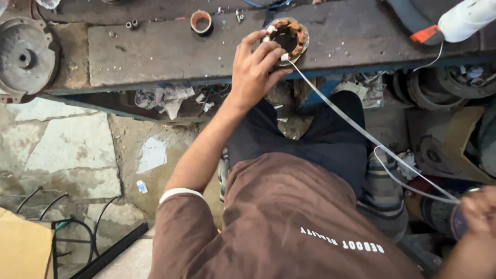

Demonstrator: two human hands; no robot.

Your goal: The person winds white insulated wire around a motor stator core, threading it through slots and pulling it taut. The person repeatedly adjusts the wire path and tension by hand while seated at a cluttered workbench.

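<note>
My left hand (256,64) reaches up to the workbench and pinches the rim of a round motor stator (290,37) with copper windings, fingers closed on its near-left edge. A white flat tape (356,126) runs from the stator down to the lower right. My right hand (478,209) sits at the lower right edge, blurred, closed around the far end of that tape beside a roll-like object (457,221). My brown shirt and dark trousers fill the lower middle.
The worn metal workbench (155,51) spans the top. On it lie a small tape ring (201,21), two small bolts (132,24) and a white-and-orange tool (454,23). A round metal housing (23,57) sits at far left. Motor parts, cardboard and rags lie below the bench.
</note>
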